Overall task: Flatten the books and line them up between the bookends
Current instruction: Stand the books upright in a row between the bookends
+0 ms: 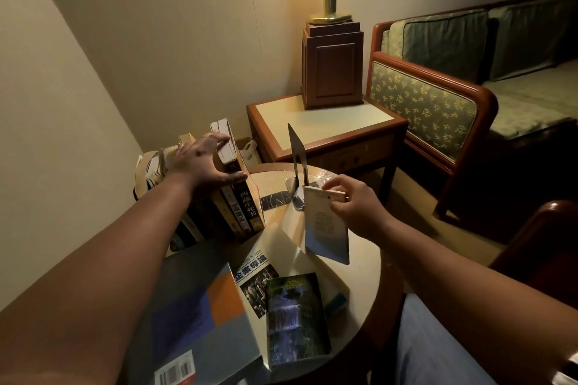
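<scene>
Pale and glossy, the top of a round table (359, 247) fills the lower middle of the frame, and the books are spread across it. At centre left a row of upright books (231, 197) is seen, spines toward the camera and leaning slightly. The row is steadied by the left hand (203, 162), whose fingers are spread wide over the top edges while the thumb is pressed against the spine of the outermost book. Whether a bookend stands at the far left end of the row cannot be told.

A dark metal bookend (297, 162) is set upright near the far edge of the table, right of the row and apart from it, so that a gap of bare tabletop is left between them. Just in front of the bookend, a thin pale-covered book (327, 225) is held by the right hand (353, 203); its top edge is pinched between thumb and fingers, and the book is tilted, its lower corner close to the table.

In the lower part of the frame three more books are lying flat: a large grey, blue and orange book (194, 316) at lower left, a white paperback with blue lettering (253, 278) partly on top of it, and a green waterfall-cover book (295, 319) overlapping that one.
</scene>
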